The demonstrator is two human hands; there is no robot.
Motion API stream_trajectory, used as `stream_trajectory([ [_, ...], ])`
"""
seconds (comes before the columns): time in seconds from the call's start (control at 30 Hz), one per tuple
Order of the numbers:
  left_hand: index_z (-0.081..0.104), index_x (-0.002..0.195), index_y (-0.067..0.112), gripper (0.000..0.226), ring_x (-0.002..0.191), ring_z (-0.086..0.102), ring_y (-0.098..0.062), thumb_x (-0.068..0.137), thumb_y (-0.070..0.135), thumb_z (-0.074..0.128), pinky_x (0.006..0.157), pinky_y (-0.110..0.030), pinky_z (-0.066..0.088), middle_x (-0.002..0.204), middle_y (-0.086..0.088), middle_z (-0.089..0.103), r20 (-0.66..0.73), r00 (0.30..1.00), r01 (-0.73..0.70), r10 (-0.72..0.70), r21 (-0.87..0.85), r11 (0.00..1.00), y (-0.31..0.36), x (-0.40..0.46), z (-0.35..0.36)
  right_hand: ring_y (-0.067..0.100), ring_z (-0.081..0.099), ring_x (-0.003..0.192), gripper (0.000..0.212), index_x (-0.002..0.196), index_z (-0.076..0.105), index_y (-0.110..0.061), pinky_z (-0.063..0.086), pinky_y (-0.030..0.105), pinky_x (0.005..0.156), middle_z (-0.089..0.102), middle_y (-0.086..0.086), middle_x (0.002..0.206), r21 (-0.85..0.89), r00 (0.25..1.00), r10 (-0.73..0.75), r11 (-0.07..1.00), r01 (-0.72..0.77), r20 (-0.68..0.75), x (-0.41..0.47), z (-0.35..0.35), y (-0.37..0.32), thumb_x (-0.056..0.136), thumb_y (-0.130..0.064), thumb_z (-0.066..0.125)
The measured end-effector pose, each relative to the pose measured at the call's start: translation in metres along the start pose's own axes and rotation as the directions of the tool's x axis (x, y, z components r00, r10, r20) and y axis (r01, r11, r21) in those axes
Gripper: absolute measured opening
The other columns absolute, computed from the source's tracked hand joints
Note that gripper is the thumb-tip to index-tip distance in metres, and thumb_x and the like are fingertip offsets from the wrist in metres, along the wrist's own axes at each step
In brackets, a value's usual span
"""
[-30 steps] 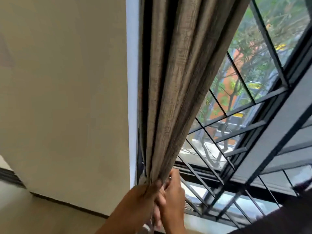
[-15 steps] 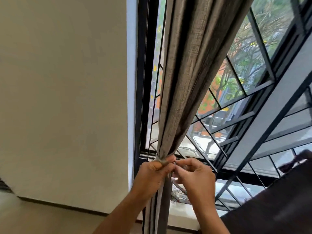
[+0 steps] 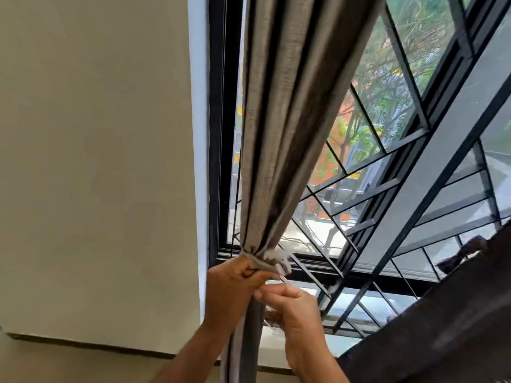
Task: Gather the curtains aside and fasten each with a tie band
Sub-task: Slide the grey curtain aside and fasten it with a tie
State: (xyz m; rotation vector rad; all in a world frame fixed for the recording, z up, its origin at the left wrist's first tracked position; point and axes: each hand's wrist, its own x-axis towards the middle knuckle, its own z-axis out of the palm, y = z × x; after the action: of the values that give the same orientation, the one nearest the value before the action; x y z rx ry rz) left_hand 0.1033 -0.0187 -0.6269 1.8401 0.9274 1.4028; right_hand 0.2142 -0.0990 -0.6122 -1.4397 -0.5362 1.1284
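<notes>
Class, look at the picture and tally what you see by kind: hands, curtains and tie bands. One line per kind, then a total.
Hands: 2, the left hand and the right hand
Curtains: 2, the grey-brown woven curtain and the dark brown curtain
Tie bands: 1, the pale fabric tie band
Total: 5

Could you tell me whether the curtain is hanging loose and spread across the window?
No, the curtain is bunched, cinched by the tie band.
</notes>
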Motion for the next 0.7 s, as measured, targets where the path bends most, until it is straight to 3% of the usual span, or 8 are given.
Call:
stream_trajectory([
  [0.07,0.082,0.097,0.038,0.023,0.084,0.078,0.005,0.087,0.057,0.075,0.076,-0.013,0.063,0.081,0.042,0.073,0.051,0.996,-0.070,0.067,0.046,0.996,0.009,0.003,0.001,0.020,0.072,0.073,0.021,0.069,0.084,-0.010,0.056,0.033,0.069,0.081,0.006,0.077,-0.079,0.992,-0.081,0.994,0.074,-0.092,0.005,0.000,0.003,0.077,0.009,0.086],
  [0.13,0.076,0.110,0.036,0.034,0.089,0.075,0.011,0.092,0.064,0.068,0.080,-0.012,0.062,0.086,0.046,0.069,0.075,0.990,-0.122,0.117,0.068,0.990,0.010,0.002,0.003,0.018,0.073,0.079,0.018,0.066,0.080,-0.008,0.061,0.036,0.080,0.074,0.003,0.093,-0.178,0.957,-0.234,0.963,0.204,-0.169,0.011,-0.006,0.000,0.072,0.007,0.089],
  [0.23,0.075,0.113,0.034,0.046,0.086,0.077,0.002,0.091,0.074,0.064,0.078,-0.016,0.064,0.091,0.028,0.078,0.039,0.994,-0.109,0.106,0.074,0.991,0.003,0.000,0.002,0.015,0.073,0.098,0.013,0.068,0.076,-0.009,0.058,0.037,0.092,0.073,0.002,0.107,-0.184,0.925,-0.372,0.917,0.355,-0.072,0.019,-0.022,-0.012,0.064,-0.011,0.088],
  [0.33,0.075,0.103,0.030,0.036,0.079,0.077,-0.006,0.087,0.062,0.073,0.071,-0.025,0.066,0.086,0.018,0.082,-0.012,0.997,-0.072,0.075,0.140,0.988,-0.006,0.001,0.004,0.017,0.072,0.083,0.023,0.075,0.071,-0.009,0.062,0.031,0.076,0.077,0.018,0.090,-0.130,0.898,-0.431,0.889,0.439,0.085,0.026,-0.025,-0.014,0.077,0.002,0.091],
  [0.47,0.073,0.108,0.048,0.021,0.081,0.071,0.016,0.088,0.042,0.077,0.073,-0.016,0.064,0.080,0.047,0.069,0.040,0.999,-0.028,0.022,0.155,0.988,-0.001,0.002,0.003,0.020,0.062,0.073,0.034,0.084,0.065,-0.009,0.058,0.026,0.066,0.063,0.022,0.082,-0.021,0.871,-0.483,0.873,0.487,0.089,0.042,-0.020,-0.002,0.080,0.018,0.085],
  [0.53,0.076,0.101,0.065,0.044,0.093,0.074,0.013,0.092,0.023,0.083,0.085,-0.017,0.064,0.095,0.047,0.075,0.105,0.991,0.075,-0.086,0.103,0.992,0.000,0.003,-0.005,0.022,0.068,0.078,0.037,0.078,0.074,-0.015,0.063,0.031,0.075,0.071,0.018,0.080,0.004,0.861,-0.493,0.868,0.497,0.122,0.052,-0.026,-0.001,0.080,0.021,0.082],
  [0.6,0.082,0.107,0.058,0.038,0.106,0.079,-0.004,0.099,0.021,0.079,0.102,-0.036,0.065,0.109,0.028,0.083,0.215,0.936,0.281,-0.277,0.016,0.960,0.002,0.004,-0.012,0.027,0.073,0.083,0.035,0.079,0.082,-0.016,0.066,0.039,0.081,0.077,0.015,0.083,-0.024,0.801,-0.579,0.808,0.588,0.151,0.064,-0.033,-0.005,0.084,0.019,0.081],
  [0.7,0.085,0.111,0.028,0.021,0.114,0.082,-0.024,0.101,0.040,0.070,0.108,-0.049,0.063,0.118,0.000,0.087,0.380,0.756,0.653,-0.534,-0.377,0.657,0.024,0.009,-0.024,0.023,0.082,0.093,0.018,0.086,0.087,-0.020,0.066,0.044,0.084,0.086,-0.001,0.095,-0.219,0.551,-0.792,0.508,0.833,0.262,0.077,-0.037,-0.012,0.085,-0.001,0.086],
])
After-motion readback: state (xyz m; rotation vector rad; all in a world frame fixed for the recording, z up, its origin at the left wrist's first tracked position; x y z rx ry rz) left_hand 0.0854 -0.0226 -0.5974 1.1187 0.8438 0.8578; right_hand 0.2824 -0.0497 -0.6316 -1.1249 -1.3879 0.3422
